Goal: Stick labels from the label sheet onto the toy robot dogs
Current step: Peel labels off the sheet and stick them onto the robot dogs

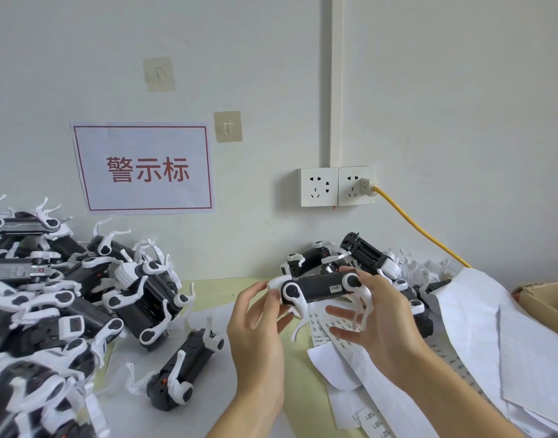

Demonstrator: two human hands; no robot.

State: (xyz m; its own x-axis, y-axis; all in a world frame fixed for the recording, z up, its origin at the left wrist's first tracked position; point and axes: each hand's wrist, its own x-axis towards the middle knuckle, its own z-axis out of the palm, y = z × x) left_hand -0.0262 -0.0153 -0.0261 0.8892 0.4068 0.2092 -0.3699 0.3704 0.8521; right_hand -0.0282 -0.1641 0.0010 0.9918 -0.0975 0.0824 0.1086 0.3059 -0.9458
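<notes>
While our left hand [255,324] pinches its white front end, our right hand [371,314] grips the rear hip of a black toy robot dog [318,287], held level above the label sheet [334,339]. A small label [335,287] sits on the dog's flank between our hands.

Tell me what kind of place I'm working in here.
Probably a small toy assembly or labelling workstation: a big pile of toy robot dogs on the bench, label sheets under the hands, and a red-bordered paper sign taped to the wall.
</notes>
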